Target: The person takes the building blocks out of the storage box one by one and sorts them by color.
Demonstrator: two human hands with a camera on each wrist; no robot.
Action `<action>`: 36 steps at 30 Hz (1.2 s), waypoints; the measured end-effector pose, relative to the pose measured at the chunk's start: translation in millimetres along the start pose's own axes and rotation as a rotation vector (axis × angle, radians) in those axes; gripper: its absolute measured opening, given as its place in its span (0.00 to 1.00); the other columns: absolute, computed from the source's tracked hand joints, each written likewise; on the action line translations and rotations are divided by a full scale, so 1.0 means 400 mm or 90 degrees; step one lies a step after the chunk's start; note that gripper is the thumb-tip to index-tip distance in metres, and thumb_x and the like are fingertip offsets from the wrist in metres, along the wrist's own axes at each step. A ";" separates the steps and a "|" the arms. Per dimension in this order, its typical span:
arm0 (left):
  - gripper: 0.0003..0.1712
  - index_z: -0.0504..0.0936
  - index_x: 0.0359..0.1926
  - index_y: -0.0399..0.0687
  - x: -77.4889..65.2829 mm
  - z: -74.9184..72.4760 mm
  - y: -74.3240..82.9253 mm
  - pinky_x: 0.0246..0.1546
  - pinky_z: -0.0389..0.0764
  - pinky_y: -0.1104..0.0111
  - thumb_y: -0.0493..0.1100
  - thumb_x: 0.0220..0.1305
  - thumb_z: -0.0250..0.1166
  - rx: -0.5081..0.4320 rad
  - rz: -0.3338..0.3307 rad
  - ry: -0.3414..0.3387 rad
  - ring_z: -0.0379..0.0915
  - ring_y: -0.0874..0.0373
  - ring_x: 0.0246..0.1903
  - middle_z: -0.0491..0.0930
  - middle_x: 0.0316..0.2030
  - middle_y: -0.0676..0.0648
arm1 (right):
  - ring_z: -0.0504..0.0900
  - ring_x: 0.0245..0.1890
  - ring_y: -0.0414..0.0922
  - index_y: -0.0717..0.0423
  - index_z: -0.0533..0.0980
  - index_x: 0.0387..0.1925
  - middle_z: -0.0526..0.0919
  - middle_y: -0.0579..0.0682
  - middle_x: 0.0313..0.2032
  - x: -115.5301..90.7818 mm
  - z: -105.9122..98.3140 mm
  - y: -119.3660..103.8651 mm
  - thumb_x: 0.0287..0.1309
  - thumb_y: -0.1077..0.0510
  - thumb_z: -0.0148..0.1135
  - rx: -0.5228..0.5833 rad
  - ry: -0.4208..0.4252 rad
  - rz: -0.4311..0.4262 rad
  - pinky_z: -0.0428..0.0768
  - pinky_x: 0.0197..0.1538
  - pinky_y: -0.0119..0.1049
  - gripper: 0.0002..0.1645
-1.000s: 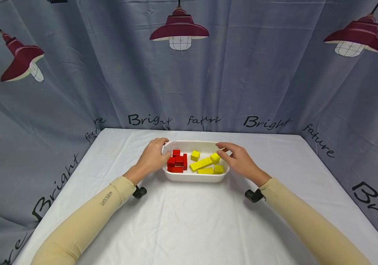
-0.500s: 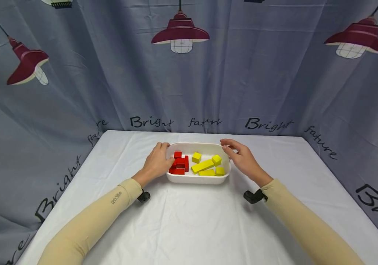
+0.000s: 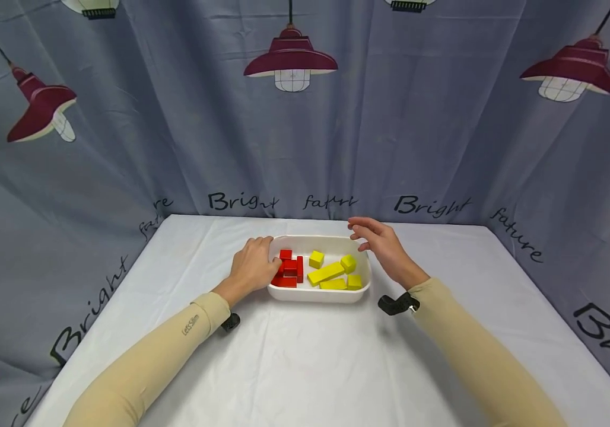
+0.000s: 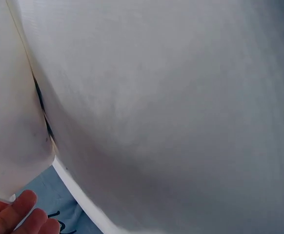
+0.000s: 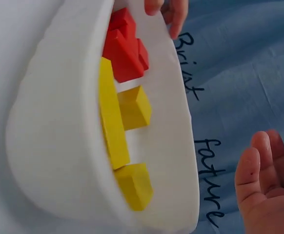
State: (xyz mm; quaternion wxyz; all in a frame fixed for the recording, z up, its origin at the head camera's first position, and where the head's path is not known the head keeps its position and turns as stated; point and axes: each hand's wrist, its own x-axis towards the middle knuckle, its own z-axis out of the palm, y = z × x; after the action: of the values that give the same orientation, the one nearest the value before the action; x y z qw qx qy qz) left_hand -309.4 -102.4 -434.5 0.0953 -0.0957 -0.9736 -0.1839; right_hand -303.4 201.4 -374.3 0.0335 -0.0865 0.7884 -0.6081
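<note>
A white oval-ended tub (image 3: 318, 295) stands on the table. At its left end my left hand (image 3: 253, 264) grips the rim, thumb over the inner side; left fingertips (image 4: 26, 200) show at the lower left of the left wrist view. Red blocks (image 3: 290, 268) lie bunched at the tub's left, partly behind that thumb. Yellow blocks (image 3: 326, 273), several cubes and bars, lie to the right. My right hand (image 3: 382, 243) hovers by the tub's far right corner, fingers loosely bent and holding nothing. In the right wrist view, a gap separates the right hand (image 5: 269, 185) from the rim.
A white cloth covers the table (image 3: 315, 367). Behind it hangs a blue-grey curtain (image 3: 417, 136) printed with lamps and lettering. Each wrist carries a small black camera, such as the right camera (image 3: 397, 304).
My right hand has come off the tub's right end and lifted up and away. Between the first two frames the tub shifted slightly right in view. My left hand stays on its left end.
</note>
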 end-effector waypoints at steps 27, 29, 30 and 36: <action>0.32 0.75 0.66 0.43 -0.009 -0.004 -0.002 0.49 0.81 0.51 0.52 0.65 0.55 0.087 0.022 -0.002 0.74 0.47 0.51 0.81 0.53 0.41 | 0.78 0.51 0.58 0.57 0.76 0.61 0.78 0.65 0.54 0.115 0.102 0.026 0.69 0.46 0.58 -0.044 -0.138 0.095 0.74 0.60 0.56 0.26; 0.33 0.74 0.67 0.42 -0.013 -0.002 0.001 0.50 0.81 0.51 0.52 0.65 0.56 0.087 0.018 -0.012 0.74 0.47 0.52 0.80 0.54 0.40 | 0.80 0.47 0.55 0.59 0.76 0.61 0.80 0.64 0.51 0.118 0.109 0.031 0.68 0.44 0.60 -0.063 -0.146 0.101 0.75 0.59 0.56 0.29; 0.33 0.73 0.68 0.41 -0.014 -0.002 0.001 0.50 0.81 0.52 0.52 0.65 0.57 0.088 0.017 -0.015 0.73 0.47 0.52 0.80 0.55 0.40 | 0.80 0.47 0.55 0.60 0.76 0.61 0.80 0.64 0.50 0.119 0.112 0.032 0.67 0.45 0.60 -0.068 -0.151 0.105 0.76 0.58 0.55 0.29; 0.35 0.71 0.69 0.39 -0.012 -0.004 0.008 0.49 0.82 0.53 0.51 0.65 0.58 0.091 0.016 -0.024 0.71 0.48 0.53 0.77 0.55 0.39 | 0.81 0.40 0.54 0.60 0.79 0.58 0.81 0.58 0.40 0.133 0.117 0.041 0.65 0.46 0.62 -0.110 -0.146 0.130 0.80 0.47 0.44 0.28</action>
State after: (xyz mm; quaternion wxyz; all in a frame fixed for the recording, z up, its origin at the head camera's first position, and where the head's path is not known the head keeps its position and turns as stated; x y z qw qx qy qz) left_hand -303.8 -100.7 -432.8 0.0857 -0.1046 -0.9846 -0.1109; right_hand -349.9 151.5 -399.3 0.1777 -0.0773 0.8335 -0.5175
